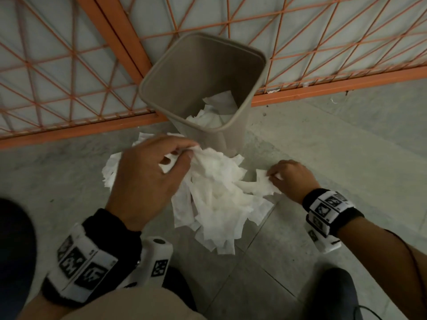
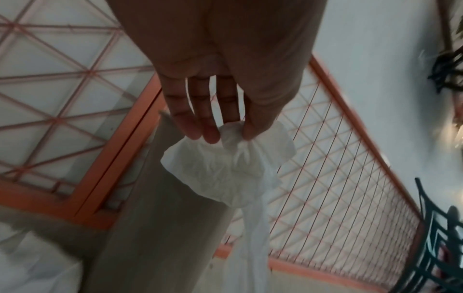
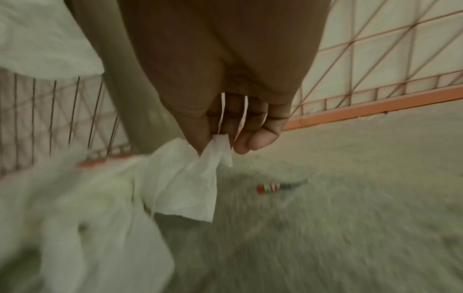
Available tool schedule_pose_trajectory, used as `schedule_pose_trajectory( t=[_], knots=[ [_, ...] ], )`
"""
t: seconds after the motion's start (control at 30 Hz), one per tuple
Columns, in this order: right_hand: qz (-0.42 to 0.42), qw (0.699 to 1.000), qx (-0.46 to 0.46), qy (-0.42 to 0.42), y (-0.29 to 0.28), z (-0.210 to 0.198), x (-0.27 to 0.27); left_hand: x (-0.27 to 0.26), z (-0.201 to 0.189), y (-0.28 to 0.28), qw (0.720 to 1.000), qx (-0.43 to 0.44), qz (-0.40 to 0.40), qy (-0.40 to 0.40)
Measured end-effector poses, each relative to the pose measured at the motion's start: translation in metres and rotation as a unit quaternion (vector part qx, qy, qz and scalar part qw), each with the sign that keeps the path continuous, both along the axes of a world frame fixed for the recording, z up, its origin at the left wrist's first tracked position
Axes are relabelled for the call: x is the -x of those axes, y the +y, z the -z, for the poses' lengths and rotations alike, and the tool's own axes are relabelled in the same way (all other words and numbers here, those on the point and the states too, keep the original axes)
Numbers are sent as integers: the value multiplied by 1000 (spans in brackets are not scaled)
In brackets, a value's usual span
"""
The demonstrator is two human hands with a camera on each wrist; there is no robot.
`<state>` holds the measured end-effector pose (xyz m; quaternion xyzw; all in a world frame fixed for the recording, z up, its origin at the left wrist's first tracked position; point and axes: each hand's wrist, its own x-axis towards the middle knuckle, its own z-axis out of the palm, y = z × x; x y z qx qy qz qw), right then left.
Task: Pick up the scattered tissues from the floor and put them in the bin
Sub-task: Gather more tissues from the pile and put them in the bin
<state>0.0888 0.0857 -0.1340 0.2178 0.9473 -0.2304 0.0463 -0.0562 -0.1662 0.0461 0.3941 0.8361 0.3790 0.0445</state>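
Observation:
A beige bin (image 1: 249, 56) stands against an orange grille, with several white tissues (image 1: 215, 112) inside. A heap of white tissues (image 1: 219, 204) lies on the floor in front of it. My left hand (image 1: 184, 153) pinches a bunch of tissues (image 2: 225, 158) at the top of the heap, just below the bin (image 2: 155, 218). My right hand (image 1: 275, 175) pinches the corner of one tissue (image 3: 185, 178) at the heap's right edge, low near the floor. More tissues (image 1: 113, 169) show behind my left hand.
The orange metal grille (image 1: 323, 86) runs along the wall behind the bin. Grey floor tiles (image 1: 346, 139) stretch to the right. A small red, white and green striped object (image 3: 269, 188) lies on the floor. My dark shoes (image 1: 335, 294) are at the bottom.

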Motion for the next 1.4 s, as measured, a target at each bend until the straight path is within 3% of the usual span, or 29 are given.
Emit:
schedule_pose_trajectory(
  t=[0.13,0.23,0.43,0.53,0.6,0.67,0.7,0.83,0.93,1.0,1.07,1.2,1.3,1.4],
  knots=[
    [87,988,37,120,11,-53,0,10,-42,7,997,-65,-35,36],
    [123,963,84,223,13,-108,5,28,-64,18,990,-120,-56,56],
    [98,905,183,372,-4,-204,40,72,-85,60,969,-181,-96,135],
    [60,905,167,386,-10,-230,66,83,-74,79,975,-146,-96,139],
    [35,912,142,383,-13,-238,85,87,-59,85,990,-39,-57,125],
    [15,922,104,372,-16,-239,105,85,-44,81,989,93,-6,116],
    [4,929,76,361,-18,-236,113,82,-40,75,988,108,8,113],
    [-43,952,-13,303,-20,-214,136,64,-26,32,990,-68,-47,114],
    [-97,973,-52,204,-22,-200,135,49,3,-7,989,-87,-104,56],
    [-108,976,-52,179,-25,-199,126,37,35,-27,994,-26,-106,-17],
    [-86,968,-43,233,-28,-198,113,21,67,-39,989,72,-81,-98],
    [-12,939,-46,342,-33,-181,77,-7,116,-35,945,251,-71,-196],
    [54,924,-10,378,-32,-149,45,-14,139,-20,916,331,-75,-216],
    [93,938,19,334,-34,-102,16,-14,154,-12,919,339,-63,-191]
  ],
)
